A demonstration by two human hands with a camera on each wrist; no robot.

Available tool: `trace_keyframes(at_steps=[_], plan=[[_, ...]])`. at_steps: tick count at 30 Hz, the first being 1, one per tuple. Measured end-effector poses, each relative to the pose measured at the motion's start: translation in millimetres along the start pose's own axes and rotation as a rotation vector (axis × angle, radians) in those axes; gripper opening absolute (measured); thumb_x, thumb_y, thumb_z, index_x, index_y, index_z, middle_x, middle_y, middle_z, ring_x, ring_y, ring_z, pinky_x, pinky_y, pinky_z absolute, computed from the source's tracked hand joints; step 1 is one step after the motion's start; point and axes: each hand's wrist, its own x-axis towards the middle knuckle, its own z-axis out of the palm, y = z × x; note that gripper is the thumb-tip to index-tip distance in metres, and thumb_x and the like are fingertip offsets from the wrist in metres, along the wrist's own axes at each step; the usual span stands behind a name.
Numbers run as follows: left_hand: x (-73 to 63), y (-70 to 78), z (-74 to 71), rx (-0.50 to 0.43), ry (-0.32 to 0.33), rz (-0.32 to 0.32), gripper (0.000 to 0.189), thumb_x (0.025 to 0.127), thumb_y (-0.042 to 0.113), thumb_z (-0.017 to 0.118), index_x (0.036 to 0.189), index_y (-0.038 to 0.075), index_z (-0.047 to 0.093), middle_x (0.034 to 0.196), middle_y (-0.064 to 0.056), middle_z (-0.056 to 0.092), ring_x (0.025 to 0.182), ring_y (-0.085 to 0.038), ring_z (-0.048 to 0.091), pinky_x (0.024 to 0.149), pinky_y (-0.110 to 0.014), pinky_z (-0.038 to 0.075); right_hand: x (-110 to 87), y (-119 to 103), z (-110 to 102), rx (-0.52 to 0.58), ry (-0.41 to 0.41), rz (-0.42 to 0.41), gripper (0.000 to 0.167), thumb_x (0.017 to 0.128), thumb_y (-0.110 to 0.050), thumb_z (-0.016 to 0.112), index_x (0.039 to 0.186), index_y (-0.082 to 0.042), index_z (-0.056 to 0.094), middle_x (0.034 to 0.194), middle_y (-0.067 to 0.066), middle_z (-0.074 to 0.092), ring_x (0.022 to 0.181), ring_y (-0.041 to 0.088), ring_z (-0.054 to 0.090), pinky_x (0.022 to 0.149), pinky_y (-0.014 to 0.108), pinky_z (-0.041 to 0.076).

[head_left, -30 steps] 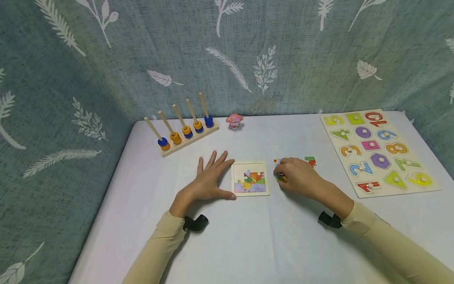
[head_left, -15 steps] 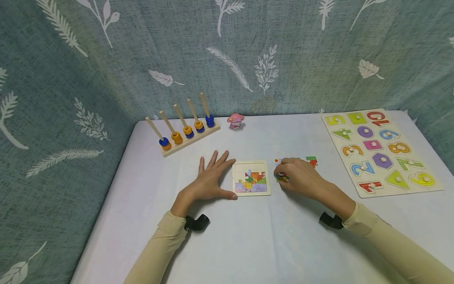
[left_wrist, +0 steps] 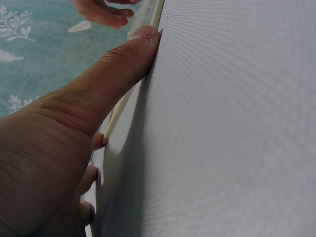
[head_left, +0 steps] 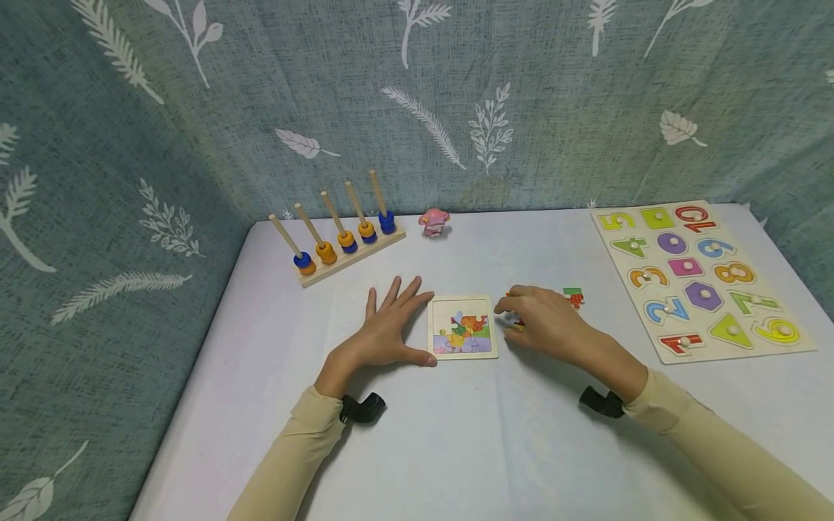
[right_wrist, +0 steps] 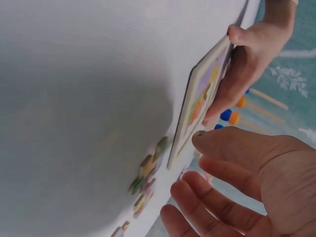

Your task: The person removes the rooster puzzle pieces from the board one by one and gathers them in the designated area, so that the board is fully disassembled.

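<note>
A square wooden jigsaw board (head_left: pixel 462 298) lies on the table, its lower part and middle filled with colourful pieces. My left hand (head_left: pixel 381 336) is spread at its left side; the thumb touches the lower left corner and the index finger the upper left. My right hand (head_left: pixel 547 318) hovers just right of the board, over loose jigsaw pieces (right_wrist: pixel 148 167) that it partly hides in the head view. In the right wrist view, its thumb and loosely bent fingers stand apart with nothing between them. Another jigsaw piece (head_left: pixel 575 297), green and red, lies beyond the right hand.
A wooden bead stacker (head_left: pixel 355 259) with several pegs stands at the back left. A pink figurine (head_left: pixel 434 221) sits beside it near the curtain. On the right lies a number-and-shape puzzle board (head_left: pixel 651 278) with knobbed pieces.
My right hand has moved slightly left towards the board, and its thumb and fingers have spread apart above the pieces. The left hand keeps its place at the board.
</note>
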Motion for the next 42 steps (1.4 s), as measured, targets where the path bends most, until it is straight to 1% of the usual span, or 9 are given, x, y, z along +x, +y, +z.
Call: trace_keyframes(at_steps=[3, 7, 10, 14, 22, 29, 35, 42], plan=[[-0.3, -0.1, -0.1, -0.002, 0.002, -0.003, 0.114, 0.068, 0.063, 0.084, 0.159, 0.022, 0.029, 0.168, -0.004, 0.004, 0.152, -0.033, -0.010, 0.110, -0.065, -0.016, 3.9, -3.5, 0.7, 0.012, 0.014, -0.018, 0.027, 0.076, -0.007, 0.083, 0.102, -0.006, 0.076, 0.091, 0.005, 0.067, 0.074, 0.014, 0.058, 0.062, 0.032, 0.049], [-0.4, 0.4, -0.1, 0.002, -0.002, -0.010, 0.114, 0.068, 0.063, 0.084, 0.159, 0.022, 0.029, 0.168, -0.003, 0.004, 0.152, -0.033, -0.010, 0.110, -0.065, -0.017, 9.7, -8.9, 2.0, 0.027, 0.022, -0.033, 0.025, 0.077, -0.007, 0.082, 0.101, -0.006, 0.076, 0.091, 0.005, 0.067, 0.078, 0.017, 0.061, 0.066, 0.035, 0.051], [0.0, 0.9, 0.2, 0.000, -0.006, -0.017, 0.114, 0.068, 0.064, 0.084, 0.159, 0.023, 0.029, 0.168, -0.003, 0.004, 0.152, -0.032, -0.011, 0.110, -0.064, -0.017, 14.6, -13.1, 3.2, 0.035, 0.006, -0.026, 0.025, 0.078, -0.008, 0.081, 0.102, -0.006, 0.076, 0.093, 0.005, 0.068, 0.081, 0.018, 0.062, 0.069, 0.037, 0.052], [0.4, 1.0, 0.6, -0.002, -0.011, -0.024, 0.114, 0.069, 0.064, 0.083, 0.159, 0.023, 0.028, 0.168, -0.002, 0.003, 0.151, -0.031, -0.012, 0.110, -0.064, -0.018, 21.5, -20.0, 4.0, 0.047, -0.021, -0.020, 0.027, 0.078, -0.008, 0.081, 0.104, -0.006, 0.076, 0.094, 0.005, 0.067, 0.082, 0.018, 0.062, 0.070, 0.037, 0.052], [-0.7, 1.2, 0.0, -0.012, -0.010, -0.016, 0.113, 0.070, 0.064, 0.083, 0.159, 0.023, 0.028, 0.168, -0.003, 0.003, 0.151, -0.032, -0.011, 0.109, -0.065, -0.017, 31.6, -33.1, 8.0, 0.060, -0.062, -0.030, 0.031, 0.077, -0.011, 0.084, 0.107, -0.006, 0.075, 0.095, 0.004, 0.066, 0.079, 0.016, 0.059, 0.066, 0.032, 0.050], [-0.7, 0.1, 0.2, -0.013, -0.004, -0.008, 0.113, 0.070, 0.064, 0.082, 0.160, 0.023, 0.028, 0.168, -0.002, 0.003, 0.151, -0.032, -0.011, 0.109, -0.065, -0.017, 38.7, -39.9, 12.6, 0.051, -0.096, -0.051, 0.035, 0.077, -0.013, 0.084, 0.109, -0.005, 0.074, 0.099, 0.005, 0.065, 0.085, 0.020, 0.061, 0.073, 0.036, 0.052], [-1.1, 1.3, -0.5, -0.016, -0.007, -0.008, 0.113, 0.070, 0.064, 0.082, 0.160, 0.023, 0.028, 0.168, -0.002, 0.003, 0.151, -0.032, -0.011, 0.110, -0.064, -0.018, 44.1, -41.7, 16.9, 0.047, -0.131, -0.049, 0.034, 0.077, -0.013, 0.083, 0.108, -0.005, 0.073, 0.094, 0.005, 0.064, 0.079, 0.018, 0.058, 0.070, 0.035, 0.050], [-1.2, 1.8, -0.8, -0.016, -0.003, -0.008, 0.112, 0.070, 0.063, 0.083, 0.159, 0.022, 0.029, 0.168, -0.004, 0.004, 0.151, -0.033, -0.010, 0.109, -0.065, -0.017, 47.8, -43.0, 20.0, 0.021, -0.175, -0.017, 0.032, 0.076, -0.016, 0.083, 0.105, -0.008, 0.072, 0.089, 0.002, 0.060, 0.073, 0.016, 0.051, 0.065, 0.033, 0.045]])
